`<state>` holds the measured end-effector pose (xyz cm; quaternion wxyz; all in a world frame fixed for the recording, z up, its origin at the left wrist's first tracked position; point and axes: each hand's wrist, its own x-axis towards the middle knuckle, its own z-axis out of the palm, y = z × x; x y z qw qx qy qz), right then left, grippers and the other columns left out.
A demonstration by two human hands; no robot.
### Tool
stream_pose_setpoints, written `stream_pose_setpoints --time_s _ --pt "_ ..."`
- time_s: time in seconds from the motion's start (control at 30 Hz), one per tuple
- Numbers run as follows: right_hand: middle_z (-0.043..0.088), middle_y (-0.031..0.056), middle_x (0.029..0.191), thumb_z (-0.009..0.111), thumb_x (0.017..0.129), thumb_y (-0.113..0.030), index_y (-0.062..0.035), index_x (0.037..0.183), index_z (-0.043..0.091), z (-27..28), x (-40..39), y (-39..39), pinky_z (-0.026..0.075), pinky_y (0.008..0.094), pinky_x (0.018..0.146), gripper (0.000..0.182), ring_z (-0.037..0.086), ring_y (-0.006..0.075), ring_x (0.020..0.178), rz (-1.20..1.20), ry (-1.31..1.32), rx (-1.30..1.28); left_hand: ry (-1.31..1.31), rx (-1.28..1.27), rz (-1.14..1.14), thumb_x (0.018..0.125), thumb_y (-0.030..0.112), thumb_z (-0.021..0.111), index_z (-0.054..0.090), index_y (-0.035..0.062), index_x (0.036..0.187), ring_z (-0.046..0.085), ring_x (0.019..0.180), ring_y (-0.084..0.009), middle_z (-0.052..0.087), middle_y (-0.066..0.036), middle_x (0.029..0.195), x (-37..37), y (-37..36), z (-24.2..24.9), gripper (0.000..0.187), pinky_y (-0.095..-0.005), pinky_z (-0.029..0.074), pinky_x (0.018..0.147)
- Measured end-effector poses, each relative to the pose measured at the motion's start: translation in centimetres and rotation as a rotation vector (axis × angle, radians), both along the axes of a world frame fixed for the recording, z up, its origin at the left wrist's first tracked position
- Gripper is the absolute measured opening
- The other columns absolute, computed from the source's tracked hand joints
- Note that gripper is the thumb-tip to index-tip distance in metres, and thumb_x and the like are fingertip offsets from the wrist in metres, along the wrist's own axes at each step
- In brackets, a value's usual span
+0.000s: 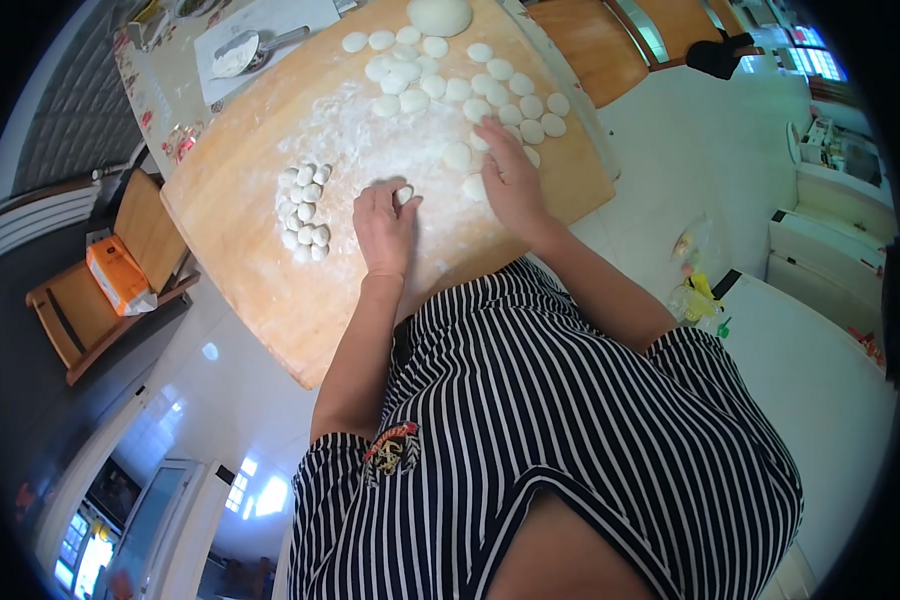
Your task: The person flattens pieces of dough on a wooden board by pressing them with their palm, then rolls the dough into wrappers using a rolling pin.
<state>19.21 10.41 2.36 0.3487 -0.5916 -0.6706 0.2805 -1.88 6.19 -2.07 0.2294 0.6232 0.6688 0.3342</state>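
My left hand [384, 228] rests on the floured wooden board, its thumb and fingers closed around a small dough piece [403, 195]. To its left sits a cluster of small dough balls [307, 212], dusted with flour. My right hand [513, 185] lies at the board's right side with fingers stretched out, fingertips at the edge of the flattened dough discs [497, 94]. Whether it touches one is hard to see. A few discs [457, 155] lie just left of that hand. At the far edge is a large round lump of dough [440, 15].
The board [255, 290] sits on a table with a patterned cloth. Beyond its far left corner, a bowl of flour [236, 56] stands on white paper. Wooden chairs stand left [135, 250] and far right [595, 50]; an orange package [120, 275] is on the left one.
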Motion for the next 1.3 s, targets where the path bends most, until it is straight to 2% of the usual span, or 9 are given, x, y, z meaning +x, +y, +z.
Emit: stream_pose_setpoints --time_s 0.17,0.23,0.27,0.37,0.47,0.6,0.77,1.0,1.3 --pt "0.049 0.0201 0.159 0.058 0.105 -0.012 -0.0029 0.147 0.055 0.2 -4.8 1.3 0.045 0.0395 0.116 0.044 0.050 0.0345 0.146 0.162 -0.045 -0.106 -0.016 0.107 0.160 0.087 0.012 0.082 0.069 0.0060 0.119 0.064 0.095 -0.0334 0.068 -0.013 0.102 -0.9 -2.2 1.9 0.035 -0.0455 0.052 0.086" --pt "0.043 0.0204 0.164 0.056 0.107 -0.026 -0.0040 0.152 0.051 -0.6 -7.7 2.1 0.034 0.0467 0.125 0.051 0.040 0.0394 0.152 0.219 -0.251 -0.034 -0.127 -0.207 0.151 0.091 0.014 0.078 0.070 0.0057 0.112 0.065 0.089 -0.0347 0.067 -0.015 0.097 -2.9 -4.0 2.0 0.024 -0.0463 0.053 0.082" --pt "0.043 0.0204 0.164 0.056 0.107 -0.026 -0.0040 0.152 0.051 -1.0 -8.9 2.4 0.034 0.0467 0.125 0.051 0.040 0.0394 0.152 0.226 -0.250 -0.039 -0.127 -0.212 0.157 0.091 0.014 0.078 0.070 0.0057 0.112 0.065 0.089 -0.0347 0.067 -0.015 0.097 -3.7 -4.9 1.4 0.024 -0.0463 0.053 0.082" --pt "0.039 0.0198 0.167 0.052 0.107 -0.039 -0.0045 0.156 0.047 -4.0 -12.2 2.6 0.017 0.0543 0.130 0.061 0.024 0.0388 0.159 0.420 -0.426 0.101 0.078 -0.057 0.048 0.094 0.014 0.075 0.067 0.0063 0.094 0.065 0.087 -0.0372 0.068 -0.016 0.092 -5.3 -6.8 -0.5 0.011 -0.0472 0.055 0.080" --pt "0.039 0.0179 0.167 0.057 0.105 -0.040 -0.0098 0.160 0.045 -5.2 -12.7 2.5 0.018 0.0541 0.130 0.064 0.026 0.0384 0.158 0.476 -0.597 0.131 0.078 0.067 -0.003 0.094 0.012 0.074 0.066 0.0066 0.096 0.067 0.088 -0.0370 0.070 -0.014 0.095 -5.7 -7.0 -1.5 0.010 -0.0471 0.056 0.080" --pt "0.041 0.0165 0.165 0.063 0.100 -0.043 -0.0145 0.158 0.048 -5.5 -12.2 2.8 0.020 0.0564 0.129 0.067 0.029 0.0383 0.157 0.530 -0.561 0.168 0.102 0.138 -0.023 0.094 0.011 0.074 0.064 0.0073 0.101 0.068 0.088 -0.0367 0.071 -0.013 0.096 -5.1 -6.3 -1.7 0.012 -0.0474 0.056 0.081" --pt "0.044 0.0158 0.164 0.068 0.094 -0.047 -0.0171 0.156 0.052 -5.2 -12.4 3.2 0.022 0.0585 0.127 0.071 0.031 0.0397 0.156 0.527 -0.532 0.143 0.111 0.132 -0.020 0.094 0.015 0.075 0.062 0.0097 0.099 0.065 0.080 -0.0360 0.070 -0.014 0.092 -5.2 -6.2 -2.7 0.015 -0.0472 0.053 0.072" --pt "0.044 0.0148 0.164 0.066 0.094 -0.051 -0.0189 0.154 0.054 -5.5 -12.4 3.3 0.020 0.0580 0.128 0.070 0.029 0.0388 0.157 0.532 -0.558 0.150 0.137 0.117 -0.035 0.092 0.013 0.076 0.061 0.0091 0.102 0.065 0.079 -0.0348 0.070 -0.013 0.091 -5.3 -6.1 -2.7 0.019 -0.0461 0.053 0.071" --pt "0.040 0.0146 0.166 0.063 0.100 -0.043 -0.0182 0.159 0.048 -5.6 -12.3 3.3 0.018 0.0593 0.128 0.066 0.026 0.0377 0.158 0.541 -0.605 0.168 0.184 0.182 -0.025 0.092 0.012 0.076 0.063 0.0084 0.102 0.066 0.082 -0.0348 0.069 -0.013 0.092 -5.1 -6.1 -1.8 0.016 -0.0456 0.054 0.073"
